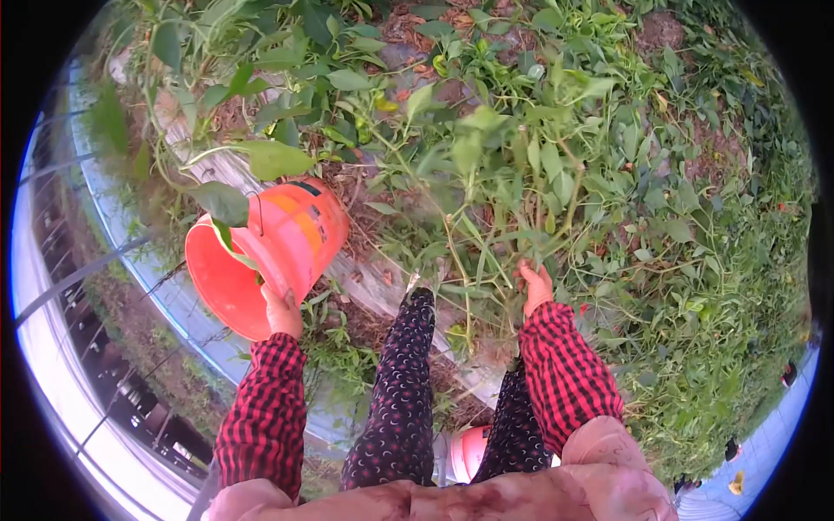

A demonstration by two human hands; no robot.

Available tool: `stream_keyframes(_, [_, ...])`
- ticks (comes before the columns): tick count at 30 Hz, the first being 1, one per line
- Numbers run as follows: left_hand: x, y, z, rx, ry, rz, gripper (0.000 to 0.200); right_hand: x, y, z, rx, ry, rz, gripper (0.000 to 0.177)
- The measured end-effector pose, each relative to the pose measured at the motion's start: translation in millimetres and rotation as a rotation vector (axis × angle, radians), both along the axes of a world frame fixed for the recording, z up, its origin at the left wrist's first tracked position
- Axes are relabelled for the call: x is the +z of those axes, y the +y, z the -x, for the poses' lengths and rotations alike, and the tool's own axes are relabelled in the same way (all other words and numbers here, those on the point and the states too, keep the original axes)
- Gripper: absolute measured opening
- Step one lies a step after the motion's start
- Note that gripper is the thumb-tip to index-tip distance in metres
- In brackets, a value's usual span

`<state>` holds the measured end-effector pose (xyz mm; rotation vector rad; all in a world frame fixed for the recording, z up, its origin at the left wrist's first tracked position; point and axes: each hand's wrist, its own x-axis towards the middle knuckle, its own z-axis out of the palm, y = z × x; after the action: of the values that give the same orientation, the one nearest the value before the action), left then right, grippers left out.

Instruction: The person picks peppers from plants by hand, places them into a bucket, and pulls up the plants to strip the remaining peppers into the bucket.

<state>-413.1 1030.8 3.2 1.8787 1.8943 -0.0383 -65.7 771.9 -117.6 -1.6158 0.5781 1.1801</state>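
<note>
My left hand (282, 314) grips the rim of an orange-red bucket (300, 234), thumb on the outside wall. The bucket is tipped with its mouth toward the lower left; a leaf hangs across the opening, and little of the inside shows. At the middle right, my right hand (536, 288) is closed at the lower stems of a leafy green plant (543, 182). Leaves partly cover its fingertips. Both forearms wear red-and-black checked sleeves.
Dense green plants (695, 252) fill the right side. A pale plastic strip (373, 291) runs diagonally past my legs (395, 391). Another pinkish-red bucket (469, 451) stands between my legs. Metal poles (82, 273) and a blue-white sheet (187, 317) lie to the left.
</note>
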Motion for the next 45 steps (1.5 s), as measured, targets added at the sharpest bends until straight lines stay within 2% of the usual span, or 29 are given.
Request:
stream_keyframes(3, [-5.9, -0.8, 5.4, 0.000, 0.093, -0.032, 0.046, 53.6, 9.8, -19.5, -0.155, -0.181, 0.034, 0.028])
stream_keyframes(6, [-1.5, 1.3, 1.7, 0.056, 0.041, 0.037, 0.046, 89.0, 8.1, -42.7, -0.259, -0.223, 0.093, 0.032])
stream_keyframes(8, [-0.2, 0.9, -1.9, 0.073, 0.053, 0.017, 0.046, 106.1, 3.2, -59.4, -0.230, -0.261, 0.123, 0.038])
stream_keyframes(10, [-2.0, 1.3, 0.7, 0.077, 0.048, 0.024, 0.043, 126.5, -1.0, -76.5, -0.270, -0.126, -0.068, 0.041])
stream_keyframes(12, [-4.8, 1.0, 3.9, 0.078, 0.050, 0.014, 0.042, 143.1, -0.9, -93.5, -0.209, -0.182, -0.064, 0.044])
stream_keyframes(14, [-2.0, 3.8, 0.0, 0.149, 0.076, 0.101, 0.042, 170.2, 10.2, -107.5, -0.450, -0.174, -0.126, 0.044])
stream_keyframes(15, [-6.3, 3.2, 6.2, 0.141, 0.084, 0.100, 0.042, 174.7, -12.8, -125.5, -0.323, -0.056, -0.201, 0.048])
stream_keyframes(18, [-8.4, 3.2, 4.9, 0.174, 0.116, 0.117, 0.042, 203.4, -19.6, -165.0, -0.312, 0.084, -0.367, 0.048])
stream_keyframes(22, [-21.0, 0.7, 13.8, 0.183, 0.120, 0.094, 0.043, 245.7, -12.0, -201.5, -0.247, -0.033, -0.287, 0.056])
stream_keyframes(24, [-26.7, 1.9, 20.2, 0.197, 0.114, 0.117, 0.045, 264.4, -13.4, -219.4, -0.188, -0.008, -0.263, 0.058])
stream_keyframes(25, [-26.1, 3.4, 21.6, 0.187, 0.120, 0.125, 0.046, 272.1, -15.3, -225.8, -0.127, 0.032, -0.346, 0.058])
stream_keyframes(28, [-23.0, 5.2, 15.4, 0.196, 0.169, 0.160, 0.052, 298.3, -28.6, -232.6, -0.156, 0.029, -0.289, 0.059])
stream_keyframes(31, [-5.1, 18.9, 2.2, 0.225, 0.238, 0.478, 0.064, 318.3, -49.4, -235.7, -0.123, 0.028, -0.337, 0.060])
stream_keyframes(32, [-1.8, 18.0, -5.0, 0.222, 0.238, 0.474, 0.064, 323.3, -55.3, -236.3, -0.112, 0.024, -0.336, 0.060])
stream_keyframes(34, [8.2, 9.5, -18.4, 0.216, 0.285, 0.262, 0.067, 340.5, -69.6, -243.7, -0.090, 0.058, -0.361, 0.060])
stream_keyframes(35, [9.6, 2.2, -21.9, 0.217, 0.287, 0.265, 0.067, 355.2, -71.9, -245.5, -0.051, 0.050, -0.309, 0.060])
stream_keyframes(37, [10.5, -14.1, -30.0, 0.130, 0.259, -0.106, 0.067, 372.5, -87.2, -254.4, 0.021, 0.085, -0.301, 0.061])
stream_keyframes(38, [20.0, -20.6, -36.9, 0.132, 0.263, -0.103, 0.067, 380.3, -94.7, -254.0, 0.023, 0.089, -0.298, 0.061])
stream_keyframes(40, [35.7, -38.4, -56.2, -0.105, 0.176, -0.275, 0.064, 395.1, -112.2, -250.2, -0.068, 0.220, -0.333, 0.062])
stream_keyframes(42, [44.3, -56.8, -80.3, -0.209, -0.201, -0.289, 0.051, 412.2, -124.0, -239.9, -0.100, 0.275, -0.296, 0.063])
stream_keyframes(44, [49.1, -75.2, -108.7, -0.165, -0.449, 0.064, 0.037, 427.6, -125.8, -225.0, -0.152, 0.273, -0.161, 0.062])
stream_keyframes(45, [60.0, -87.0, -131.2, -0.143, -0.541, 0.122, 0.033, 431.2, -134.0, -217.1, -0.125, 0.296, -0.228, 0.062])
